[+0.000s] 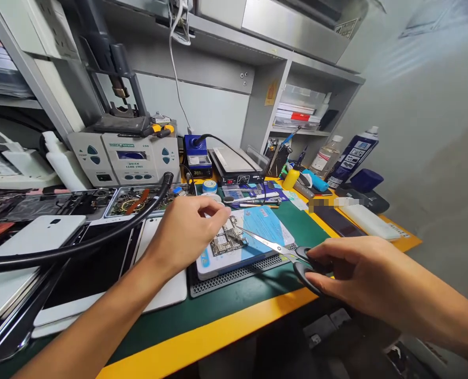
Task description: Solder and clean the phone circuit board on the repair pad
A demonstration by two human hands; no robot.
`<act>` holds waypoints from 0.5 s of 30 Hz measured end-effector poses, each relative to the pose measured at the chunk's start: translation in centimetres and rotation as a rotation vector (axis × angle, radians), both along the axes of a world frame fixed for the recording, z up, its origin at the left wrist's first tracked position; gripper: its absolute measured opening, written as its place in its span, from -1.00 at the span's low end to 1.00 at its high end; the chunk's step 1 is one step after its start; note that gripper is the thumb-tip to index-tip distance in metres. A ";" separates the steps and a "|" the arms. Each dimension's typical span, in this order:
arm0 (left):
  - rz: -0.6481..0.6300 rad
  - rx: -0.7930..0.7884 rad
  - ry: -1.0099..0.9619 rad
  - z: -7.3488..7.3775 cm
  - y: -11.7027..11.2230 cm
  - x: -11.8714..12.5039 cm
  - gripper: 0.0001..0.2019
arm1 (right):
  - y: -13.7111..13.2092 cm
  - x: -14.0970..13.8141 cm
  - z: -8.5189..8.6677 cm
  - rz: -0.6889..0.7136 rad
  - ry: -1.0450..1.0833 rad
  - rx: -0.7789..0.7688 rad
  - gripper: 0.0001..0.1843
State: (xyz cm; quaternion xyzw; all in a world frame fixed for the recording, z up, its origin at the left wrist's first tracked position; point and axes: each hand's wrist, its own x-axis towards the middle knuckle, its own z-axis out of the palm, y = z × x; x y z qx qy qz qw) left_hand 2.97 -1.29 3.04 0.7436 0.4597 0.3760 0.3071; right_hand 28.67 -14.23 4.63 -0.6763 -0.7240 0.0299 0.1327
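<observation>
My right hand grips a pair of scissors by the black handles, thumb in one loop and fingers at the other. The scissor blades point left, with their tips over a small phone circuit board. This board lies on a white and blue flat box. Just above the board's upper edge, my left hand is closed in a pinch, thumb against forefinger. What sits between those fingertips, if anything, is too small to make out. Beneath the box is a grey perforated mat.
Phones and tablets lie to the left, crossed by a thick black hose. A hot-air station, a blue soldering station and a heating plate stand behind. On the right are a spray can and a dark phone.
</observation>
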 end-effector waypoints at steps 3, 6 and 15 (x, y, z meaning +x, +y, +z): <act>-0.008 0.027 -0.012 -0.1 0.1 0.1 -0.82 | 0.7 -0.6 0.2 0.047 -0.120 0.014 -0.72; -0.009 0.045 -0.018 -0.2 0.2 0.3 -0.83 | 1.1 -1.0 0.4 0.074 -0.195 0.015 -0.73; -0.006 0.043 -0.034 -0.4 0.1 0.0 -0.83 | 1.6 -1.6 0.4 0.124 -0.208 0.027 -0.74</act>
